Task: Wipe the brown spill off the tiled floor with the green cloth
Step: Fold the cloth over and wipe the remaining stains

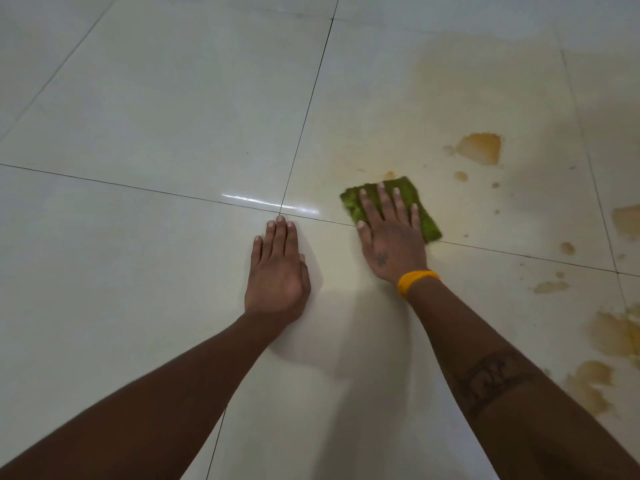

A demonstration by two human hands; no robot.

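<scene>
A green cloth [420, 209] lies flat on the pale tiled floor [156, 116], right of centre. My right hand [389, 237], with a yellow band at the wrist, presses on it with straight, spread fingers. My left hand [277, 268] rests flat on the bare tile just left of it, fingers straight and together. Brown spill [481, 148] shows as a patch beyond and right of the cloth, with small drops around it and larger blotches [609, 334] along the right edge. A faint yellowish smear [485, 74] spreads over the tile further away.
Dark grout lines [304, 116] cross the floor and meet just beyond my left fingertips. A bright light reflection [270, 202] sits on the glossy tile there. The tiles to the left show no stains.
</scene>
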